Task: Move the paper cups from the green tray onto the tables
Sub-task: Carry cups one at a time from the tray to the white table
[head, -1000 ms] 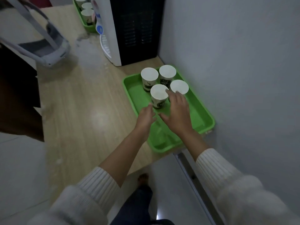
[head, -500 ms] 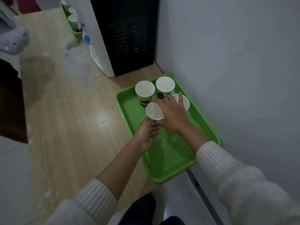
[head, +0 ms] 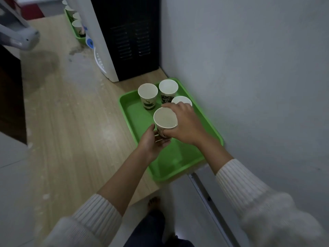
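Observation:
A green tray (head: 178, 163) lies on the wooden table (head: 71, 122) against the grey wall. A white paper cup (head: 165, 120) with a dark print is raised above the tray; my right hand (head: 185, 124) grips its side near the rim and my left hand (head: 154, 140) cups its base. Three more paper cups stand at the tray's far end: one at the left (head: 148, 96), one behind (head: 168, 90), and one (head: 181, 100) partly hidden behind my right hand.
A water dispenser (head: 121, 38) with a black back stands on the table beyond the tray. A second green tray (head: 78, 37) with several cups sits behind it. A grey device (head: 19, 37) overhangs the table's far left. The wall (head: 249, 77) borders the tray's right side.
Both hands closed on the nearest cup and lifted it off the tray toward me. The camera view shifted, so the tray sits lower in the frame.

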Tool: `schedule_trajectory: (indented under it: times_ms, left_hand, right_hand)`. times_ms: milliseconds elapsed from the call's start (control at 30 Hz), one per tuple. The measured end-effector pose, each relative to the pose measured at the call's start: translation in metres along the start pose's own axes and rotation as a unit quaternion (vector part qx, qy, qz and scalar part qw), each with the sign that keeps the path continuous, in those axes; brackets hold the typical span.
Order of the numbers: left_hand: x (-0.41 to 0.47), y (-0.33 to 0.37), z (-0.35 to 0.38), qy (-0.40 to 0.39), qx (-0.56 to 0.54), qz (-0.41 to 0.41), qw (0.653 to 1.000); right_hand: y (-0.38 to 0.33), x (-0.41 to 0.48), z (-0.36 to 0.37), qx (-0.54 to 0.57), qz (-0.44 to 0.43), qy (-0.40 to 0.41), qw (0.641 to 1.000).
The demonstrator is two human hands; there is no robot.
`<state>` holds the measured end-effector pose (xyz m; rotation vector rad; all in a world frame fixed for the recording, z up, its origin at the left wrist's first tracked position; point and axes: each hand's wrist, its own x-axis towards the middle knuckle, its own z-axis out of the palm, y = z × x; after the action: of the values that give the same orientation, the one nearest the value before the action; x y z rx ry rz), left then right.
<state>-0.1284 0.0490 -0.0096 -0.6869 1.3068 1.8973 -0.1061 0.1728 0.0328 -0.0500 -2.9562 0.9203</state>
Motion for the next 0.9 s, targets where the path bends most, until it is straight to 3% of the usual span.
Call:
schedule_trajectory:
  times_ms: [200, 467, 733, 900]
  left_hand:
    - [-0.039, -0.034, -0.003, -0.030, -0.002, 0.009, 1.000]
    - [-0.093, -0.092, -0.002, -0.094, 0.025, -0.031, 0.995]
    - [-0.114, -0.134, -0.012, -0.178, 0.109, -0.107, 0.972]
    - [-0.150, -0.153, -0.026, -0.254, 0.212, -0.117, 0.936]
  right_hand:
    - [-0.006, -0.063, -0.016, 0.109, 0.003, -0.015, 0.994]
    - [-0.011, -0.155, -0.024, 0.152, 0.039, 0.015, 0.988]
    - [-0.029, -0.246, -0.007, 0.206, 0.154, 0.137, 0.956]
    - [-0.064, -0.305, 0.017, 0.271, 0.228, 0.258, 0.899]
